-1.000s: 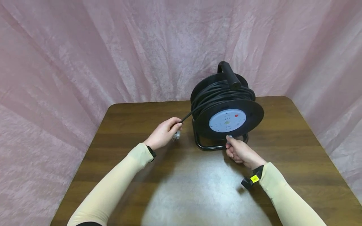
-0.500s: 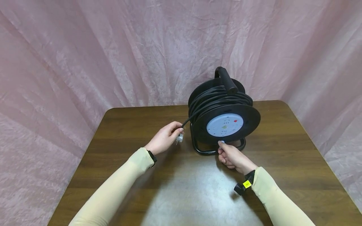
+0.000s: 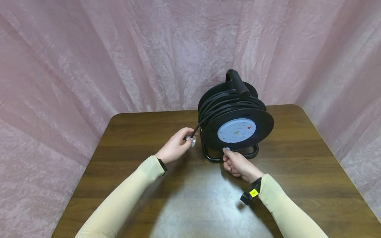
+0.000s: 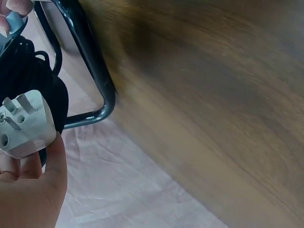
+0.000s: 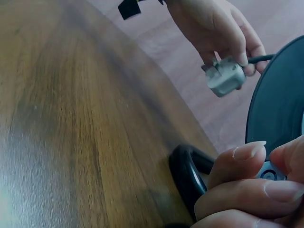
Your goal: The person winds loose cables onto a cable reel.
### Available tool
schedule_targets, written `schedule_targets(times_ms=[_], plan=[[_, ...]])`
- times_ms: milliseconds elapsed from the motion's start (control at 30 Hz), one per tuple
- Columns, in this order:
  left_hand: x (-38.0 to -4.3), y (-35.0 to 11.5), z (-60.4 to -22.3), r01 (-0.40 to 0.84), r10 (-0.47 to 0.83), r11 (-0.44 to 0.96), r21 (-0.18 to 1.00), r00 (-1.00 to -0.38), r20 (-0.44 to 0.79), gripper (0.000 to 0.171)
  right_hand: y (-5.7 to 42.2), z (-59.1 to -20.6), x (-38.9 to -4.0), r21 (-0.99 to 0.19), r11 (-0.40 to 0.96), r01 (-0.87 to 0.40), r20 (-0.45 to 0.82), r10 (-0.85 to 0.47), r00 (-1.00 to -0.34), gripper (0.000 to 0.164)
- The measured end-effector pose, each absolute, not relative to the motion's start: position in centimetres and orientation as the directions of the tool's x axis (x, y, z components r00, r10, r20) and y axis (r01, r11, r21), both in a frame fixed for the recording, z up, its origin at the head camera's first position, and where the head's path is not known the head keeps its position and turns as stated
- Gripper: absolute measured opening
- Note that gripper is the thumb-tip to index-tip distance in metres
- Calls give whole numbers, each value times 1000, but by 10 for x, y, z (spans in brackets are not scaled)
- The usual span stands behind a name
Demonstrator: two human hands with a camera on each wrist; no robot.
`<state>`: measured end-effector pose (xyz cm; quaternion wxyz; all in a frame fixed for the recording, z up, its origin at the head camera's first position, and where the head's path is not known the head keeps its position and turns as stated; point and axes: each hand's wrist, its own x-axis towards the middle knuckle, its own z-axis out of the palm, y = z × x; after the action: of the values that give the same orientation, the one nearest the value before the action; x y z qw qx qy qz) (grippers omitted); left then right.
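Observation:
A black cable reel [image 3: 209,140] stands on the table, a pale socket panel [image 3: 230,136] with a red button on its front disc. My right hand [image 3: 239,165] pinches a small light-grey crank knob [image 5: 271,172] at the disc's lower edge between thumb and curled fingers. To the left of the reel, my left hand [image 3: 175,144] holds the black cable [image 3: 198,125] right by its white plug [image 4: 29,124]. The cable runs from those fingers up onto the wound coils [image 3: 221,104]. In the left wrist view the plug's flat metal prongs face the camera.
The reel's black tube frame [image 3: 212,160] rests on the brown wooden table [image 3: 134,132], near its back edge. Its carrying handle [image 3: 239,86] sticks up on top. A pink curtain [image 3: 166,56] hangs behind and along both sides.
My right hand has moved left with the knob, and the front disc has turned slightly clockwise. The plug, which hung below my left hand, now sits closer up against its fingers.

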<state>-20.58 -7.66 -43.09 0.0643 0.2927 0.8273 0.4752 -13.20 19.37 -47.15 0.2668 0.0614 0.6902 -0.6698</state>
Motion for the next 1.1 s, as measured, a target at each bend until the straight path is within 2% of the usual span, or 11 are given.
schedule_targets(times_ms=[167, 367, 533, 933, 1100], plan=[[-206, -76, -431, 482, 546, 390, 785, -807, 224, 14, 184, -470, -132, -894, 89, 439, -445, -283, -850, 48], [-196, -75, -427, 430, 475, 355, 830, -848, 236, 17, 173, -467, -133, -904, 84, 419, -423, -315, -850, 50], [-204, -80, -430, 443, 489, 315, 839, -834, 257, 24, 167, -464, -135, -906, 94, 413, -421, -321, -848, 52], [-218, -89, -427, 350, 418, 313, 883, -886, 203, 28, 139, -456, -146, -907, 92, 411, -415, -358, -836, 49], [-219, -90, -431, 344, 439, 329, 879, -880, 180, 30, 132, -456, -149, -911, 106, 399, -409, -365, -836, 52]])
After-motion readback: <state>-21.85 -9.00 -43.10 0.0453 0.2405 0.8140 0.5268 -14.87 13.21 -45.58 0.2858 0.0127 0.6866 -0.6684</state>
